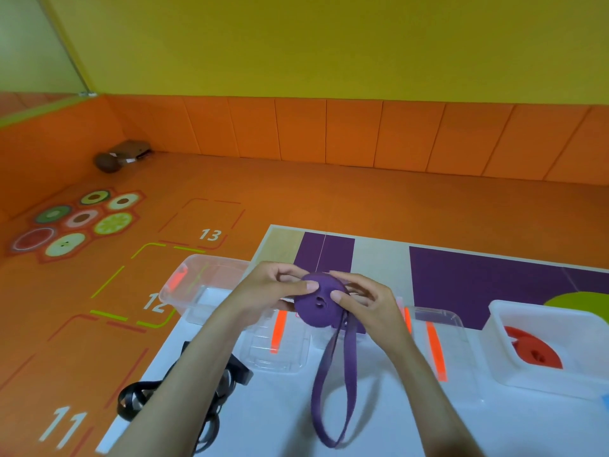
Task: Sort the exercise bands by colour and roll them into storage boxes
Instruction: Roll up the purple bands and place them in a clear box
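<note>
Your forearms come in from the bottom edge, and between them the loose end of the purple band (313, 308) lies nearest you. It is one long narrow loop, its long axis running from your hands down toward you, with the closed end resting on the white counter (270, 423). The wound part of that band forms a flat disc held above the counter, its face turned toward you and slightly up.

Your left hand (280, 288) pinches the disc's left edge, thumb on the face and fingers behind. Your right hand (365, 301) grips the right edge the same way.

Under your left forearm sits a tangle of black bands (184, 397); how many cannot be told. Left of your left hand stands one clear box (184, 291). Just below that hand lies one clear lid or tray (276, 354), and another clear piece (441, 324) sits right of your right hand. Further right, one white box (496, 351) holds red rolls (534, 354), seemingly two, lying flat.
</note>
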Available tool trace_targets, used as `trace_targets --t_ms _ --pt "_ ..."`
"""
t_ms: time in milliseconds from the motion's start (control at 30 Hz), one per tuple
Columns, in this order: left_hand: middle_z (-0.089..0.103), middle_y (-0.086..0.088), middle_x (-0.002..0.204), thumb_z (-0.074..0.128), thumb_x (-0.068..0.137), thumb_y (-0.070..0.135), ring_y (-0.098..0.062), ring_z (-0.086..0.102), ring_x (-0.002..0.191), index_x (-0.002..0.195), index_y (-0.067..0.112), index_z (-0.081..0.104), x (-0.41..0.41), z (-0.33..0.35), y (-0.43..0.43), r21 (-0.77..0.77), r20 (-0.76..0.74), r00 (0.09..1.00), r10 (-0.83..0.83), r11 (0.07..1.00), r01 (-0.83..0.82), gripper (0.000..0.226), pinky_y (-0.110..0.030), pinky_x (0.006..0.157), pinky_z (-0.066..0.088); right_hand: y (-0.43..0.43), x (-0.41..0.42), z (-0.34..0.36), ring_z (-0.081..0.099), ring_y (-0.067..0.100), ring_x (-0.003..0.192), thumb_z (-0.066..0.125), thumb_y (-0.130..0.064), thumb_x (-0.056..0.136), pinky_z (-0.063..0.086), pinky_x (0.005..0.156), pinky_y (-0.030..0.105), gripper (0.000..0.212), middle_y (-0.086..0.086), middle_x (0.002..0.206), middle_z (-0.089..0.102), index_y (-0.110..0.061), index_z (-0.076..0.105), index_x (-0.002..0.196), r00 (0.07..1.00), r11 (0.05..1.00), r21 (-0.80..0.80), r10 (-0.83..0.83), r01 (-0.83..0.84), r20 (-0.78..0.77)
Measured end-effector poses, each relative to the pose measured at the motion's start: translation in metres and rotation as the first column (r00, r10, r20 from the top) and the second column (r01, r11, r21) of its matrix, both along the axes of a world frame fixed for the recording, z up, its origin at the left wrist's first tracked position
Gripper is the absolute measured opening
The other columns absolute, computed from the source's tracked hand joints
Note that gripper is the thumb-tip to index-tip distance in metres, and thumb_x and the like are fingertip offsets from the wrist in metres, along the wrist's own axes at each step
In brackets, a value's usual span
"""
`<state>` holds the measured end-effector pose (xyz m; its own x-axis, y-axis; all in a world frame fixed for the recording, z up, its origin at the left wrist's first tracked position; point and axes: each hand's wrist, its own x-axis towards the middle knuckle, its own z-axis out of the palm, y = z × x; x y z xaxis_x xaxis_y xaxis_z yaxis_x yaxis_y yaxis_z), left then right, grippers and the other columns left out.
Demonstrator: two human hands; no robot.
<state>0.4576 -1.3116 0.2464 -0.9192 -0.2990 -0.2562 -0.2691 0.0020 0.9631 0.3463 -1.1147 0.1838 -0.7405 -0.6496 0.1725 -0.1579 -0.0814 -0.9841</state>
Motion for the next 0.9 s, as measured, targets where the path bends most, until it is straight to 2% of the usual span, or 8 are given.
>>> trace_targets --t_ms 133,367,467,533,633,733,833,900 --pt "0.08 -0.016 0.1 0.081 0.09 0.019 -0.029 0.079 0.092 0.105 0.007 0.077 -0.003 -0.013 0.007 0.062 -0.037 0.993 0.113 0.992 -0.111 0.02 -0.043 0.079 0.065 0.001 0.001 -0.002 0.075 0.012 0.096 0.079 -0.005 0.088 0.058 0.08 0.02 0.024 -0.001 0.104 0.081 -0.016 0.08 0.109 0.987 0.988 -0.082 -0.12 0.129 0.105" --pt "0.079 -0.014 0.101 0.082 0.091 0.024 -0.024 0.079 0.096 0.113 0.013 0.078 -0.006 -0.008 -0.001 -0.112 0.103 0.982 -0.156 0.98 0.167 0.025 -0.039 0.075 0.065 0.008 -0.019 0.002 0.076 0.013 0.093 0.078 -0.011 0.092 0.056 0.08 0.02 0.018 -0.002 0.099 0.081 -0.015 0.081 0.109 0.991 0.986 0.11 0.13 -0.127 -0.022" --pt "0.081 -0.01 0.098 0.085 0.087 0.022 -0.022 0.079 0.092 0.11 0.009 0.078 -0.011 -0.011 0.0 -0.107 0.145 0.982 -0.118 0.985 0.134 0.027 -0.041 0.075 0.066 0.002 -0.021 0.002 0.076 0.019 0.101 0.077 -0.015 0.094 0.06 0.089 0.033 0.02 -0.001 0.106 0.08 -0.016 0.08 0.113 0.986 0.979 0.129 0.162 -0.155 -0.042" --pt "0.081 -0.012 0.1 0.084 0.088 0.022 -0.023 0.079 0.092 0.11 0.009 0.078 -0.012 -0.015 0.002 -0.018 0.11 0.992 -0.058 0.998 0.06 0.026 -0.038 0.073 0.064 -0.002 -0.021 -0.002 0.073 0.019 0.112 0.076 -0.019 0.096 0.058 0.099 0.044 0.024 -0.003 0.117 0.078 -0.02 0.078 0.119 0.992 0.988 0.091 0.125 -0.122 -0.032" --pt "0.08 -0.01 0.101 0.084 0.084 0.024 -0.023 0.079 0.089 0.108 0.011 0.078 -0.013 -0.02 0.008 0.149 0.055 0.996 0.07 0.986 -0.077 0.027 -0.033 0.069 0.062 -0.009 -0.014 -0.01 0.068 0.014 0.122 0.071 -0.027 0.099 0.055 0.105 0.044 0.032 -0.009 0.126 0.074 -0.03 0.072 0.131 0.997 0.995 0.062 0.079 -0.08 0.008" --pt "0.08 -0.012 0.103 0.085 0.081 0.025 -0.026 0.078 0.09 0.11 0.01 0.078 -0.014 -0.025 0.014 0.223 0.026 0.986 0.167 0.96 -0.169 0.034 -0.034 0.07 0.063 -0.018 0.002 -0.013 0.071 0.011 0.115 0.069 -0.03 0.1 0.058 0.099 0.042 0.031 -0.011 0.123 0.076 -0.033 0.072 0.13 0.992 0.997 -0.009 -0.075 0.077 0.097" --pt "0.08 -0.014 0.108 0.083 0.088 0.02 -0.03 0.078 0.096 0.114 0.006 0.077 -0.013 -0.033 0.024 0.238 -0.001 0.966 0.26 0.938 -0.252 0.03 -0.039 0.074 0.065 -0.023 0.01 -0.018 0.074 0.01 0.105 0.075 -0.026 0.095 0.062 0.091 0.04 0.024 -0.012 0.113 0.078 -0.026 0.078 0.119 0.96 0.96 -0.028 -0.278 0.279 0.024" --pt "0.079 -0.013 0.109 0.082 0.09 0.018 -0.03 0.078 0.099 0.113 0.004 0.076 -0.011 -0.038 0.031 0.205 -0.016 0.957 0.289 0.938 -0.279 0.027 -0.041 0.076 0.066 -0.021 0.008 -0.019 0.074 0.008 0.102 0.077 -0.021 0.094 0.062 0.089 0.035 0.02 -0.013 0.108 0.079 -0.022 0.08 0.114 0.95 0.95 -0.028 -0.312 0.311 -0.022"
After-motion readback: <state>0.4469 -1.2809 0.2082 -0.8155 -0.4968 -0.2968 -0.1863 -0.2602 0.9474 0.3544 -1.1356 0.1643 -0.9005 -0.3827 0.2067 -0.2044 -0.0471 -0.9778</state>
